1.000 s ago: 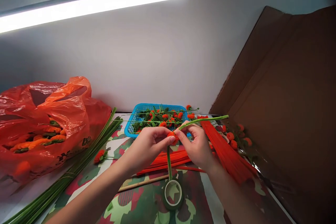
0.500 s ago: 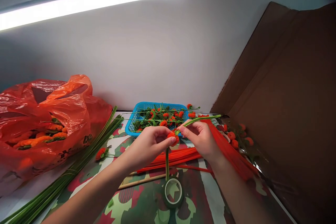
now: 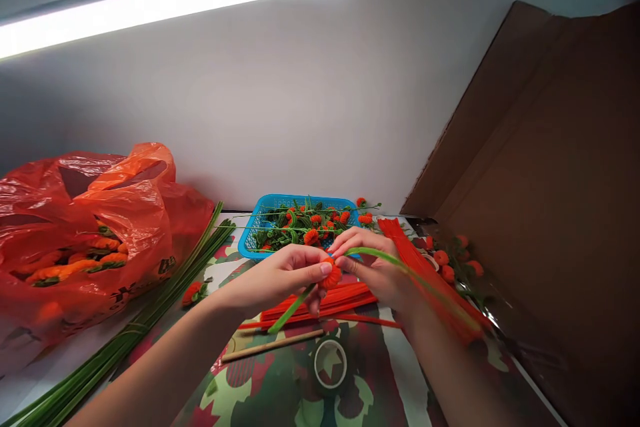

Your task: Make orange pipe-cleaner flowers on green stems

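Between the fingertips of my left hand (image 3: 295, 272) is a small orange fuzzy flower head (image 3: 331, 275), pinched by thumb and index finger. My right hand (image 3: 369, 260) meets it from the other side, thumb and fingers closed on a green pipe cleaner (image 3: 380, 253) at the flower. One end of that pipe cleaner arcs right over my right hand; a green end (image 3: 291, 310) sticks out below my left hand. Beneath lie a bundle of red pipe cleaners (image 3: 320, 303), a wooden stick (image 3: 273, 345) and a roll of green tape (image 3: 331, 364).
A blue basket (image 3: 245, 240) of orange flowers and green pieces stands behind my hands. To the left are an orange plastic bag (image 3: 150, 207) and a bundle of green stems (image 3: 165, 297). More red pipe cleaners (image 3: 425, 267), orange flowers (image 3: 447, 273) and a cardboard panel (image 3: 545, 147) are on the right.
The pipe cleaner's long end has swung from pointing right to bending down over my right hand. The lower green end now slants left. Both hands stay at the flower.
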Demonstrator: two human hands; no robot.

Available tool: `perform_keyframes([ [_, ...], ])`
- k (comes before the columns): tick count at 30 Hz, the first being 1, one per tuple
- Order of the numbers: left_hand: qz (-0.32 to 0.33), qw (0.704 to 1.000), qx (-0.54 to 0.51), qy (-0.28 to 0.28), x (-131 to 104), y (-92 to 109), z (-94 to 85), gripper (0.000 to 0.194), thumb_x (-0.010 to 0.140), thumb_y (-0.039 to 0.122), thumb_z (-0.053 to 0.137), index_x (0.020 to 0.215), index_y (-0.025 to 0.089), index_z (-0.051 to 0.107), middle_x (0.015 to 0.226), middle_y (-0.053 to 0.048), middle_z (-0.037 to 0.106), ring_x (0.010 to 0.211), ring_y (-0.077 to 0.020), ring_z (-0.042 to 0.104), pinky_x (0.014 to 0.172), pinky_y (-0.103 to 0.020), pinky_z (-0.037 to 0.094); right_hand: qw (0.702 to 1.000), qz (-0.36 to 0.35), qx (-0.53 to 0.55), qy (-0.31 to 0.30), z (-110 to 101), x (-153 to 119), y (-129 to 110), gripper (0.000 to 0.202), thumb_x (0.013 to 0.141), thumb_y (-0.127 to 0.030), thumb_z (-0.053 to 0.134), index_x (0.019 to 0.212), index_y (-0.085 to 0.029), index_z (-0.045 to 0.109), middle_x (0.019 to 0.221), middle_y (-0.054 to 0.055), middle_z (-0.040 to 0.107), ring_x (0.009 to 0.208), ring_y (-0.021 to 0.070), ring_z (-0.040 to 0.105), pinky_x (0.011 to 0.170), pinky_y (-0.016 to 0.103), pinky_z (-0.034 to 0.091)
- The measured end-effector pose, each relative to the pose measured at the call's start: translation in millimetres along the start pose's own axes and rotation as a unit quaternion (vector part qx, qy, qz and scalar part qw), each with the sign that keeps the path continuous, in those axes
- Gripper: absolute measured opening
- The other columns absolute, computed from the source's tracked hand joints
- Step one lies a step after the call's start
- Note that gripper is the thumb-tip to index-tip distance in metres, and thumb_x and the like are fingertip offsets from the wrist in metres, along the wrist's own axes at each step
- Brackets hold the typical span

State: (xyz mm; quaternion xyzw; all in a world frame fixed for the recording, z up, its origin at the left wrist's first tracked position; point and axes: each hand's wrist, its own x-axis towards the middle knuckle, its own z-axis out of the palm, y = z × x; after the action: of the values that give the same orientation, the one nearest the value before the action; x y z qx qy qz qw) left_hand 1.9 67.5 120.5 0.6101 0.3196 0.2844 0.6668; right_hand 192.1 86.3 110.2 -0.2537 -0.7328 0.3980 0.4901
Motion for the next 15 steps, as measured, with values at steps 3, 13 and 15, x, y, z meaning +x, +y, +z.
perform_keyframes([
  [3,-0.01,1.0,0.004,0.004,1,-3,-1.4,0.029,0.083,0.044,0.059,0.082,0.015,0.063,0.064,0.002,0.058,0.055,-0.0103,0.056,0.059,-0.023,0.045,0.999,-0.027,-0.026,0.023,7,-1,5,0.009,0.081,-0.026,0.066,0.074,-0.022,0.069,0.083,0.004,0.069,0.08,0.018,0.064,0.074,0.033,0.051],
  [13,0.015,0.996,-0.035,0.075,10,-12,0.1,0.036,0.083,0.047,0.059,0.069,0.014,0.058,0.058,0.002,0.058,0.051,-0.0093,0.058,0.055,-0.021,0.048,0.98,-0.07,-0.094,0.163,8,-4,17,0.005,0.086,-0.022,0.059,0.082,-0.022,0.061,0.088,0.005,0.069,0.084,0.018,0.065,0.078,0.033,0.049],
  [15,0.037,0.995,-0.023,0.092,11,-13,0.9,0.033,0.081,0.046,0.062,0.07,0.015,0.058,0.054,0.004,0.054,0.047,-0.0083,0.054,0.052,-0.021,0.048,0.977,-0.068,-0.076,0.185,9,-5,16,0.003,0.085,-0.022,0.061,0.082,-0.022,0.061,0.087,0.005,0.069,0.085,0.018,0.065,0.08,0.033,0.049],
])
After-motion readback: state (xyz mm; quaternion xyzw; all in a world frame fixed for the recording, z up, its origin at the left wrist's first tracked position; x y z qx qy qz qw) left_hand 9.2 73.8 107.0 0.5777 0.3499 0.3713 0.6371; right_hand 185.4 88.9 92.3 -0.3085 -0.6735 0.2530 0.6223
